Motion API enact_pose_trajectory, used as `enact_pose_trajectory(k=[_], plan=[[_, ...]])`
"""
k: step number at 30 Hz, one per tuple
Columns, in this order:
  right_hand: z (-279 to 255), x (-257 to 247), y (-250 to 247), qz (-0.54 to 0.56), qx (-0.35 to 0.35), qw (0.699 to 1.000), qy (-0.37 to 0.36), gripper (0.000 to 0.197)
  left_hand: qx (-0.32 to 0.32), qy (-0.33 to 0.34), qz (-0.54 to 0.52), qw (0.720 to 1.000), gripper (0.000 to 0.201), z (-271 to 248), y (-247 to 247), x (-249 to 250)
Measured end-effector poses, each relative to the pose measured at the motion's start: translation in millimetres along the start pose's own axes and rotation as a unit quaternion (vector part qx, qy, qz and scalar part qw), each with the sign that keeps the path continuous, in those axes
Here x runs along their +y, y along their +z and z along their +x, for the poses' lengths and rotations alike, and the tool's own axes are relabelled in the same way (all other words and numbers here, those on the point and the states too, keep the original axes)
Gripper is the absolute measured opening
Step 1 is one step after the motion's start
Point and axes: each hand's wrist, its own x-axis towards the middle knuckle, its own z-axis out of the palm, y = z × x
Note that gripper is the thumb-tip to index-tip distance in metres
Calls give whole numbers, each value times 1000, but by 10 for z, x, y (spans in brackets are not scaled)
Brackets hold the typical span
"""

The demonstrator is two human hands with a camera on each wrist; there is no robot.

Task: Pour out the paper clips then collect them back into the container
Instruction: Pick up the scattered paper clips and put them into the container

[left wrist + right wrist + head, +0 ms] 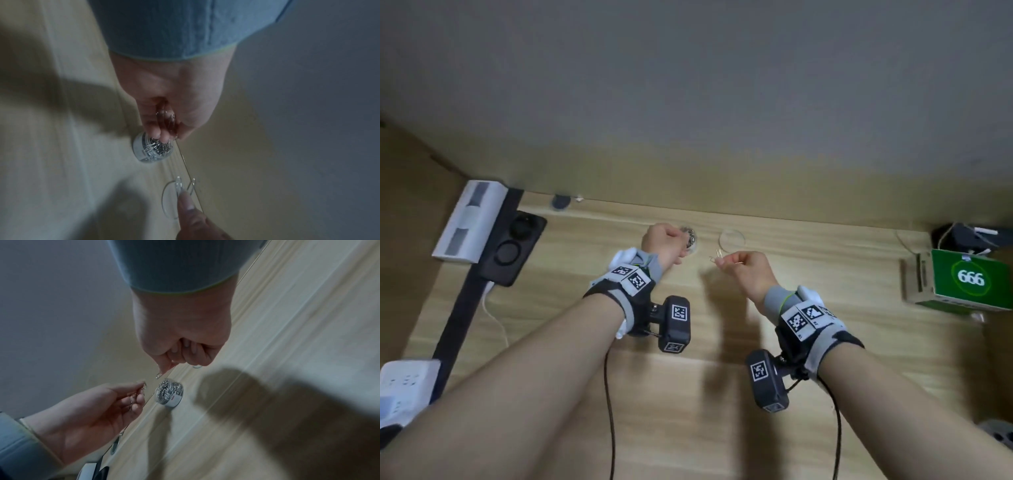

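A small round clear container [691, 238] [153, 150] [169, 392], full of silver paper clips, stands open near the desk's back edge. My left hand [680, 241] [167, 128] hovers just over it, fingers curled round several paper clips [165, 119]. Its clear round lid [732, 238] [171, 200] lies flat to the right. My right hand [722, 262] [167, 365] is raised beside the container and pinches a few paper clips [717, 255] [158, 375] between thumb and forefinger.
The wooden desk [688, 394] ends at a wall. On the left are a black device [512, 246], a white box [469, 222] and a power strip [404, 383]. A green "666" box [969, 279] sits at the right edge. Camera cables hang from both wrists.
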Motion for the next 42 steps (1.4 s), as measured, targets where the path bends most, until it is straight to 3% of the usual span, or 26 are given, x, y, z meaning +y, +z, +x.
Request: enact_pose_trajectory(k=[5,10,15,23,35,42], plan=[[242,-157,169,7,-7,1000,18,27,22,16,30,999,8,260,-50,3],[360,-332,241,-41,-16,999,13,10,-27,-4,13,1000,14,402,-36,-17],[441,-415,331,-7,3,1000,21,36,-41,4,-61,997,20,446,-106,13],[392,-377,278,29,8,998,49,35,-43,7,-102,994,33,470,-74,33],[335,-274,188,105,35,990,87,36,-64,25,-136,988,33,393,-26,171],[362,-291,196,64,18,995,72,37,-64,42,-154,985,32,338,-102,184]])
